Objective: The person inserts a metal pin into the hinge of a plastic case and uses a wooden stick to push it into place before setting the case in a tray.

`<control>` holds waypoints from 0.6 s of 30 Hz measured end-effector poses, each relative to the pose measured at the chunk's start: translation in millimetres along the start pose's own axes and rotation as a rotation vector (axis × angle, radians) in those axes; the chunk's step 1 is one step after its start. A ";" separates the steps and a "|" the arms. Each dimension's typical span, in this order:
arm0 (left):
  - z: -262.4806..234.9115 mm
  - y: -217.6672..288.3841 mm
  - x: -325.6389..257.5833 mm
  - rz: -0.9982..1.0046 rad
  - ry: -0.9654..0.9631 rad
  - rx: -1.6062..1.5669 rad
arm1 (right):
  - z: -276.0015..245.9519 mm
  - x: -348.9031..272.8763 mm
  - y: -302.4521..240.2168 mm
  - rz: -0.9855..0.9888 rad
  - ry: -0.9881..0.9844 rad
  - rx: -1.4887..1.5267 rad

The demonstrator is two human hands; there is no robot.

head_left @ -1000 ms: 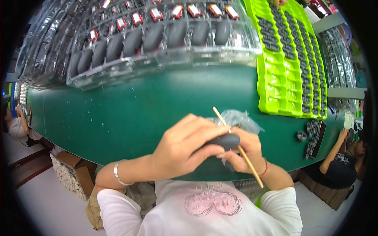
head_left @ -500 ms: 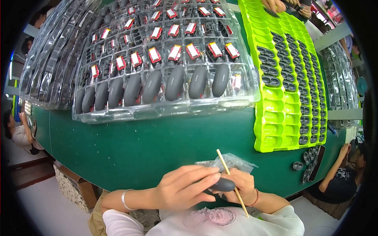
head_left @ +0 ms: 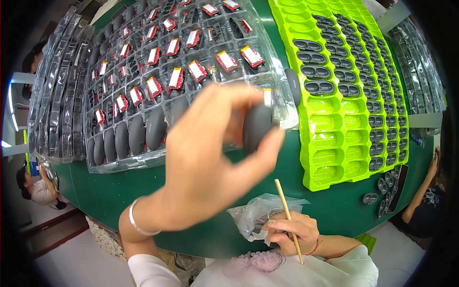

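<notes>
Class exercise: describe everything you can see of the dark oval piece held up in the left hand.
The dark oval piece is a smooth, matte, dark grey rounded shell, seemingly plastic, somewhat motion-blurred. The left hand pinches it, thumb below and fingers above, lifted over the near edge of the clear blister tray, which holds a row of similar shells. It stands roughly upright. A small light patch shows at its top; details there are unclear.

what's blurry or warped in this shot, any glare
Head view: the left hand and the dark oval part it holds are motion-blurred; the right hand with its thin wooden stick is sharper; the fisheye bends the green table edge and the lime tray toward the dark rim; soft glare sits on the clear tray.
</notes>
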State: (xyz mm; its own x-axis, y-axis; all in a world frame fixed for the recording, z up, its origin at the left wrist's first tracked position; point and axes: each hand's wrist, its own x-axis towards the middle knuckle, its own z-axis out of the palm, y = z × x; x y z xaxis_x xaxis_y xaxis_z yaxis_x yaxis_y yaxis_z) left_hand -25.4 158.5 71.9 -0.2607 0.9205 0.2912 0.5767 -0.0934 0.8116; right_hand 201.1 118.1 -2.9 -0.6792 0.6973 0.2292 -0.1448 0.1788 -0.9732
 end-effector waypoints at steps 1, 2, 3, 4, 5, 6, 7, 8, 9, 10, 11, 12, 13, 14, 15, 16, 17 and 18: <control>10.2 -4.6 17.3 0.021 0.007 0.061 | -2.7 1.8 1.0 0.004 0.013 -0.004; 18.7 -8.1 27.7 0.047 0.039 0.114 | -3.3 4.4 0.3 -0.011 0.005 -0.028; 25.6 -16.7 36.6 0.161 0.065 0.229 | -3.1 6.3 -0.5 -0.028 -0.002 -0.055; 28.2 -16.6 36.9 0.172 0.021 0.370 | -2.1 6.6 -0.8 -0.031 0.006 -0.055; 30.4 -14.8 37.5 0.182 -0.023 0.512 | -1.2 6.6 -0.8 -0.020 -0.002 -0.073; 34.5 -15.1 35.6 0.189 -0.027 0.514 | -0.6 6.2 -0.7 -0.008 -0.010 -0.091; 39.4 -16.9 32.4 0.246 0.013 0.593 | -0.1 5.5 -0.5 -0.010 -0.003 -0.089; 41.6 -16.9 30.6 0.301 0.054 0.672 | 0.6 4.7 0.0 -0.005 -0.004 -0.092; 41.3 -15.9 30.3 0.306 0.050 0.675 | 1.4 4.3 0.3 0.001 -0.007 -0.094; 40.6 -14.3 30.6 0.282 0.051 0.737 | 2.1 4.7 0.4 -0.001 -0.002 -0.091; 41.6 -14.5 31.4 0.254 0.050 0.794 | 1.7 5.4 1.8 -0.011 0.000 -0.096; 40.4 -15.2 33.4 0.255 0.046 0.793 | 1.5 6.1 3.1 -0.021 0.002 -0.102; 36.5 -16.9 37.1 0.264 0.036 0.761 | 1.6 6.7 4.4 -0.019 0.005 -0.102; 32.8 -19.1 41.8 0.274 0.027 0.728 | 1.1 7.1 4.9 -0.025 0.005 -0.105; 30.5 -26.8 48.1 0.311 0.070 0.636 | 1.5 7.2 5.2 -0.029 0.007 -0.112; 24.8 -33.4 57.9 0.371 0.054 0.633 | 0.6 8.3 4.9 -0.025 0.013 -0.117; 15.7 -38.2 66.6 0.427 0.037 0.640 | 0.5 9.7 4.2 -0.019 -0.001 -0.117; 7.0 -37.3 74.7 0.442 -0.024 0.693 | 0.5 10.7 4.0 -0.016 -0.018 -0.118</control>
State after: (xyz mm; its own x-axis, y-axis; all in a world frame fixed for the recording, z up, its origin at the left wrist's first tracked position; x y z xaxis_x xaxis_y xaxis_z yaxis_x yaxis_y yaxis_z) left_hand -61.0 233.4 59.8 0.1148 0.8621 0.4935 0.9715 -0.2012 0.1255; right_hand 192.9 125.9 -4.4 -0.6905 0.6813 0.2430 -0.0706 0.2709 -0.9600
